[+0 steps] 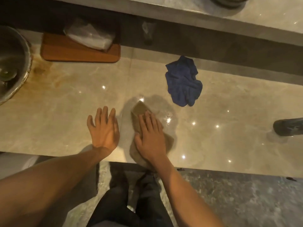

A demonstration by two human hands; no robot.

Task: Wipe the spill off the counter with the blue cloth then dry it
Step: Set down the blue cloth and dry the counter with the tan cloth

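The blue cloth [183, 81] lies crumpled on the beige marble counter [68, 102], with no hand on it. My right hand [150, 136] presses flat on a tan cloth [140, 109] near the counter's front edge; the cloth's far corner sticks out past my fingertips and its near end hangs over the edge. A wet, glossy patch [165, 110] surrounds that cloth's far end and reaches toward the blue cloth. My left hand [104, 127] rests flat on the counter just left of the tan cloth, fingers spread, holding nothing.
A wooden board [78, 53] carrying a plastic-wrapped bundle [89, 36] sits at the back left. A metal bowl [11, 66] stands at the far left beside brownish stains. A dark object [288, 126] pokes in from the right. A raised ledge [213, 15] runs behind.
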